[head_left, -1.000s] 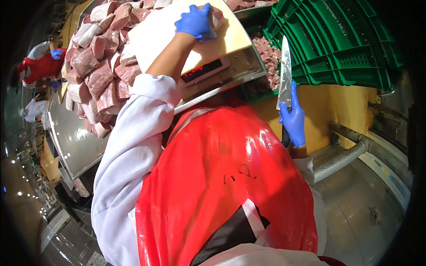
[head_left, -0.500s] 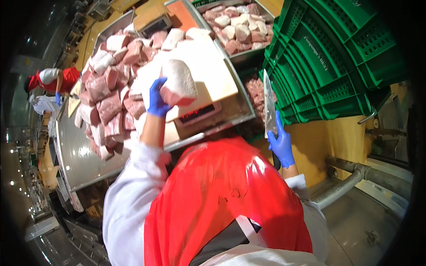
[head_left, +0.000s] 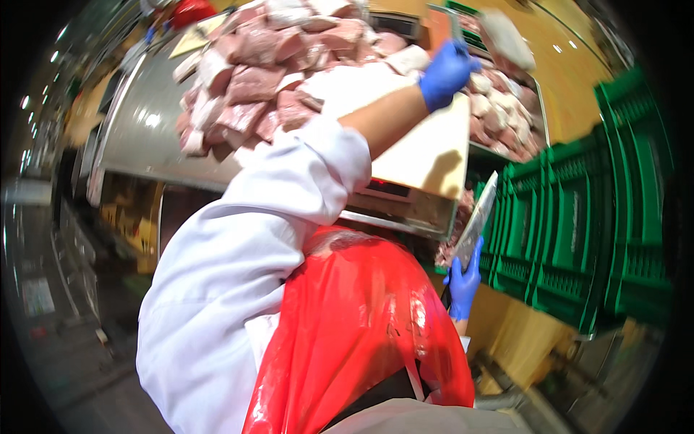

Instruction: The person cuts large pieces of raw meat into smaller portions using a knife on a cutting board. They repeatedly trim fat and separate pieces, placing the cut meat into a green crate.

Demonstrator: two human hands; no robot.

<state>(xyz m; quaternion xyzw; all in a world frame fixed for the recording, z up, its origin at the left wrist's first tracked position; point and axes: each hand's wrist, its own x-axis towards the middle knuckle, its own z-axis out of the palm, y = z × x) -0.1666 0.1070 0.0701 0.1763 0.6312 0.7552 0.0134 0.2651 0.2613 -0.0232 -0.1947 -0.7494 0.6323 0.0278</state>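
Note:
My left hand, in a blue glove, reaches out over the white cutting board with nothing in it. Its fingers are somewhat blurred, but the thumb stands apart. Beyond it a piece of meat with a pale fat side is in the air, smeared by motion and apart from the hand. Below it lies a metal tray of meat chunks. Low on the right, my right hand, also gloved blue, grips a knife whose broad blade points up and away. Part of the handle is hidden by the fingers.
A heap of meat chunks covers the steel table at left. Green crates stand at right, beside a bin of meat scraps. A scale display sits below the board. Another person in red is at far left.
The meat piece has left my left hand and flown toward the far-right tray. My left arm has swung across to the right. My right hand still holds the knife. The view has shifted.

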